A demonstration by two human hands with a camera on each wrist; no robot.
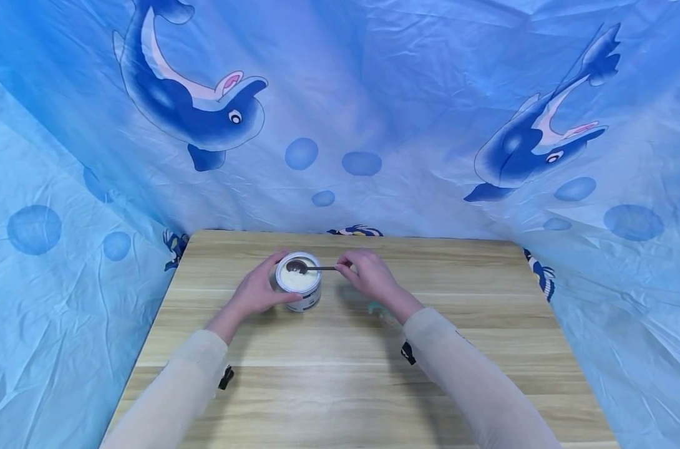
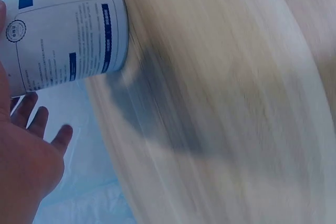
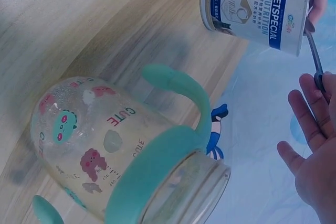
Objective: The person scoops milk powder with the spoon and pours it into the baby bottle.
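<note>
Opened can (image 1: 309, 300) on the table (image 1: 295, 380), far and left of centre, my left grip (image 1: 256, 290) curled round it, my right grip (image 1: 369, 274) pinching the spoon (image 1: 322, 269), bowl at the pale powder (image 1: 298, 283); scooping looks under way, no lifted load visible, uncapped bottle (image 3: 107, 137) near right.

Backdrop (image 1: 418, 93): creased blue sheet, top and both sides
Open-mouthed dolphin (image 1: 168, 96): printed, upper left
Second dolphin (image 1: 516, 149): printed, upper right
Bubbles (image 1: 302, 153): printed ovals, left, centre, right
Wooden tabletop (image 1: 317, 393): pale-grained, lower centre
</note>
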